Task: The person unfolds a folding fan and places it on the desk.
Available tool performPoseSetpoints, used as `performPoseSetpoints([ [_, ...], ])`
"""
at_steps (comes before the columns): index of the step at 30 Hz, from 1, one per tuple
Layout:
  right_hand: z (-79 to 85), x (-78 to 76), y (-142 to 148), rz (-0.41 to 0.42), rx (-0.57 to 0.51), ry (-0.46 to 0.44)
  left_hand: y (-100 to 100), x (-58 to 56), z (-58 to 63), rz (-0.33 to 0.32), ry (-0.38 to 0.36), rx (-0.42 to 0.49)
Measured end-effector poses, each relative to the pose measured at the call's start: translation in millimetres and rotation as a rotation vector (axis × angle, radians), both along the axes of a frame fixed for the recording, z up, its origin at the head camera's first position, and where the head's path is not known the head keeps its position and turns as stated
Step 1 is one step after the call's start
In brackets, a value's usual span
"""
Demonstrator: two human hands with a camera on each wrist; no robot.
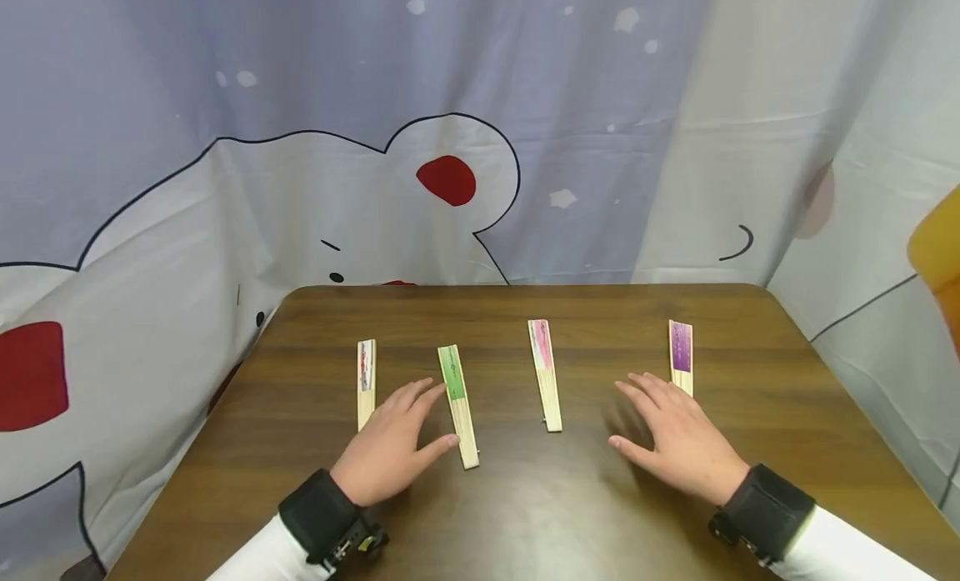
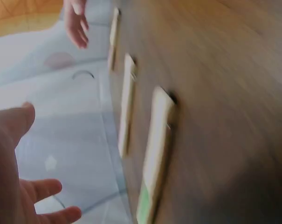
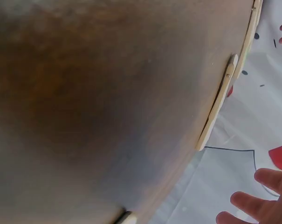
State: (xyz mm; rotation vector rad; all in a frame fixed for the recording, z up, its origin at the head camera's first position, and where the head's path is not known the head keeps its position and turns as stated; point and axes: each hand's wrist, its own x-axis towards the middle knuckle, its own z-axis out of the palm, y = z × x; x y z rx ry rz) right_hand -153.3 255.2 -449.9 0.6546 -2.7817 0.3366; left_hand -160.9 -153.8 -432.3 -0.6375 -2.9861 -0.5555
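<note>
Several folded hand fans with pale wooden ribs lie apart on the brown table. My left hand [image 1: 393, 448], fingers spread, hovers between the white-patterned fan [image 1: 366, 373] and the green fan [image 1: 460, 406], covering the lower end of the former. In the left wrist view the green fan [image 2: 154, 149] is nearest, and this hand [image 2: 15, 158] holds nothing. Over to the right, my right hand [image 1: 682, 439] is spread above the table and hides the lower part of the purple fan [image 1: 681, 352]. The pink fan [image 1: 545, 373] lies between the two hands.
The wooden table [image 1: 525, 514] has rounded far corners. Behind it hangs a printed curtain [image 1: 585, 147] with cartoon shapes, reaching down to the table's back edge. Black bands [image 1: 768, 510] with small devices sit on both wrists.
</note>
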Motion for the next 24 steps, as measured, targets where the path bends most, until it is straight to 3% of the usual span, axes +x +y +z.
performPoseSetpoints([
  [4,0.4,-0.3,6,-0.024,-0.034,-0.034,21,-4.3,7.2,-0.033,-0.059,0.080],
  [10,0.7,-12.1,25,-0.122,-0.147,-0.165,69,-18.7,19.2,-0.126,-0.134,0.179],
  [16,3.9,-23.7,52,-0.226,-0.263,-0.290,125,-46.8,13.1,-0.184,-0.194,0.255],
  [20,5.0,-29.3,65,-0.296,-0.329,-0.380,162,-63.8,8.5,-0.198,-0.314,0.342],
  [24,6.3,-35.5,73,-0.345,-0.420,-0.457,197,-74.0,6.3,-0.191,-0.439,0.459],
])
